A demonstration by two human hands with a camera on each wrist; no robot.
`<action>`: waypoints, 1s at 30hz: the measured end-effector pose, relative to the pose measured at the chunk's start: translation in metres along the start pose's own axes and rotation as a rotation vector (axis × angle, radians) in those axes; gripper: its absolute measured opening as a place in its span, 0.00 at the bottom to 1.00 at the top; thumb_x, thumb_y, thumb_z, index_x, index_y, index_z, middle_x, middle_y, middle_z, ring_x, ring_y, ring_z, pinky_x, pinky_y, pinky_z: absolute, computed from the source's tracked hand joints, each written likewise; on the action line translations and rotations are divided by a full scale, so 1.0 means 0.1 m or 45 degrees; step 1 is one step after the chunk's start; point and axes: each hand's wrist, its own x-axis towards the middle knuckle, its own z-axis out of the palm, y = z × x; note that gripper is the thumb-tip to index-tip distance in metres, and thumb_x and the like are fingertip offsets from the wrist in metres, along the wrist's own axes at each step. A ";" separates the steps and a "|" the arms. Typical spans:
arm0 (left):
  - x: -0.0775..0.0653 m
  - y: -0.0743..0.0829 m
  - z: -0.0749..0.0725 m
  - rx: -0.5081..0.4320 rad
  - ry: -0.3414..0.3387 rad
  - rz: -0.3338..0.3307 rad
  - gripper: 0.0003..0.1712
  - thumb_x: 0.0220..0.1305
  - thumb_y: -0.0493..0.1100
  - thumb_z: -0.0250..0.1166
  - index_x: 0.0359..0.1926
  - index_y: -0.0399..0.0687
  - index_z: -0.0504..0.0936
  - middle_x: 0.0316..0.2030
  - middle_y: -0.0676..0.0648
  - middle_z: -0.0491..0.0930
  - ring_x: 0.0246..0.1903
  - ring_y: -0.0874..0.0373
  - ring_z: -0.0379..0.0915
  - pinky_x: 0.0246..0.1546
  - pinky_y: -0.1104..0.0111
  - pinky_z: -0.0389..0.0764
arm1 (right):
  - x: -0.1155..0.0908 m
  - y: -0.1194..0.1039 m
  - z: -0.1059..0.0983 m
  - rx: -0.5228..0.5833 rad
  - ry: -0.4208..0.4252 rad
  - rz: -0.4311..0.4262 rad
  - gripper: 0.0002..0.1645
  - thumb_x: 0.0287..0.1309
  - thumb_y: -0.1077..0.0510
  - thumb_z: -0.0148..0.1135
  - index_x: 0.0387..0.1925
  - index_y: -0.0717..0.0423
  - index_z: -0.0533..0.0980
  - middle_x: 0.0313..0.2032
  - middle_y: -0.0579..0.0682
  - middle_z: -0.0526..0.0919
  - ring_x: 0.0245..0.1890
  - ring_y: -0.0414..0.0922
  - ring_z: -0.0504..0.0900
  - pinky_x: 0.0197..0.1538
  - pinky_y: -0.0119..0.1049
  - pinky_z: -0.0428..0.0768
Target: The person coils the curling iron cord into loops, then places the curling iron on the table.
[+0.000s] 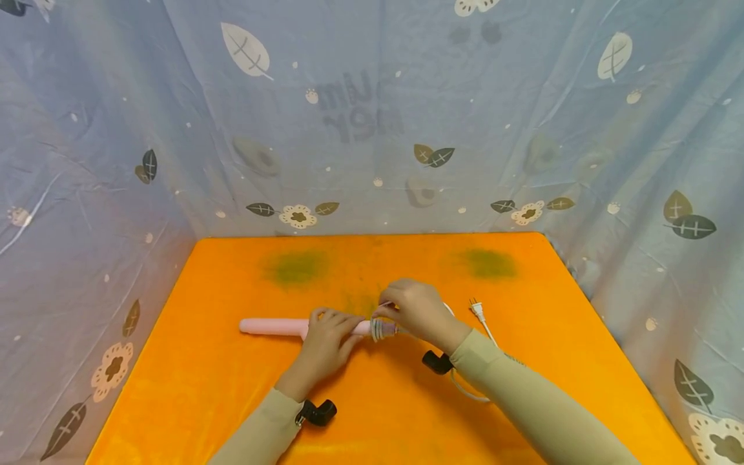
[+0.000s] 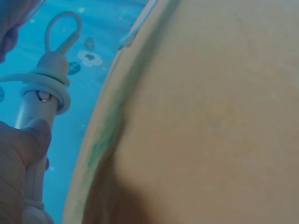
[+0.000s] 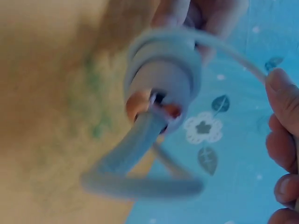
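A pink curling iron (image 1: 272, 327) lies crosswise above the orange table, its barrel pointing left. My left hand (image 1: 329, 339) grips it by the handle, the thumb lying along the handle in the left wrist view. White cord (image 2: 46, 88) loops around the handle's end, and a bent loop of it leaves the tip. My right hand (image 1: 423, 315) pinches the cord a short way from those coils. In the right wrist view, the cord (image 3: 229, 50) runs taut from the wrapped end to the right fingers (image 3: 282, 93).
The two-pin plug (image 1: 477, 309) and loose cord (image 1: 467, 392) lie on the orange table (image 1: 372, 426), right of my right hand and under that forearm. A leaf-patterned curtain (image 1: 372, 129) stands around the table's back and sides. Each wrist wears a black camera (image 1: 320, 412).
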 end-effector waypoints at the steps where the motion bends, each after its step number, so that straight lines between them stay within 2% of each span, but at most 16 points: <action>1: 0.01 0.00 0.00 -0.002 -0.005 -0.010 0.19 0.61 0.46 0.69 0.53 0.50 0.83 0.45 0.51 0.83 0.45 0.51 0.74 0.54 0.48 0.58 | 0.01 -0.03 -0.01 -0.020 0.027 -0.051 0.11 0.53 0.44 0.70 0.28 0.45 0.81 0.27 0.38 0.78 0.27 0.34 0.75 0.29 0.27 0.75; 5: 0.06 -0.01 -0.02 -0.011 0.006 -0.026 0.19 0.61 0.46 0.69 0.53 0.49 0.84 0.43 0.50 0.83 0.44 0.49 0.74 0.52 0.47 0.59 | 0.03 -0.15 -0.05 -0.077 0.116 -0.222 0.12 0.53 0.45 0.70 0.27 0.47 0.80 0.26 0.39 0.77 0.26 0.36 0.73 0.31 0.27 0.75; 9: 0.12 -0.01 -0.06 -0.025 -0.007 -0.050 0.18 0.62 0.48 0.68 0.53 0.52 0.83 0.42 0.51 0.83 0.43 0.51 0.74 0.52 0.48 0.59 | 0.06 -0.24 -0.07 -0.078 0.137 -0.314 0.11 0.54 0.48 0.70 0.28 0.50 0.80 0.26 0.41 0.78 0.27 0.37 0.75 0.46 0.34 0.79; 12: 0.16 -0.02 -0.09 -0.016 -0.029 -0.081 0.19 0.63 0.49 0.67 0.54 0.53 0.83 0.43 0.52 0.84 0.43 0.52 0.73 0.52 0.49 0.59 | 0.09 -0.27 -0.09 -0.046 0.133 -0.285 0.10 0.54 0.50 0.71 0.28 0.50 0.80 0.27 0.41 0.78 0.27 0.37 0.75 0.46 0.33 0.79; 16: 0.20 -0.02 -0.11 -0.002 -0.049 -0.119 0.19 0.63 0.49 0.68 0.54 0.53 0.83 0.45 0.51 0.83 0.44 0.52 0.73 0.52 0.48 0.60 | 0.13 -0.29 -0.12 -0.014 0.159 -0.226 0.09 0.53 0.50 0.72 0.28 0.49 0.81 0.27 0.40 0.78 0.26 0.36 0.72 0.30 0.27 0.74; 21: 0.24 -0.02 -0.14 -0.030 -0.037 -0.147 0.21 0.65 0.54 0.64 0.55 0.51 0.83 0.45 0.49 0.83 0.43 0.51 0.74 0.52 0.49 0.60 | 0.15 -0.33 -0.13 0.003 0.189 -0.239 0.09 0.53 0.50 0.72 0.28 0.50 0.82 0.27 0.40 0.79 0.27 0.36 0.72 0.30 0.25 0.74; 25: 0.27 -0.03 -0.16 -0.034 -0.018 -0.162 0.24 0.67 0.58 0.59 0.56 0.51 0.82 0.45 0.49 0.83 0.43 0.51 0.73 0.52 0.49 0.60 | 0.17 -0.35 -0.18 0.012 0.204 -0.206 0.10 0.51 0.50 0.73 0.27 0.49 0.81 0.25 0.40 0.77 0.24 0.35 0.70 0.27 0.25 0.71; 30: 0.30 -0.02 -0.17 -0.040 -0.019 -0.199 0.22 0.65 0.53 0.64 0.57 0.52 0.82 0.46 0.49 0.83 0.43 0.51 0.73 0.52 0.48 0.60 | 0.22 -0.38 -0.23 0.013 0.214 -0.192 0.10 0.53 0.48 0.72 0.26 0.48 0.82 0.22 0.40 0.74 0.23 0.35 0.68 0.25 0.25 0.69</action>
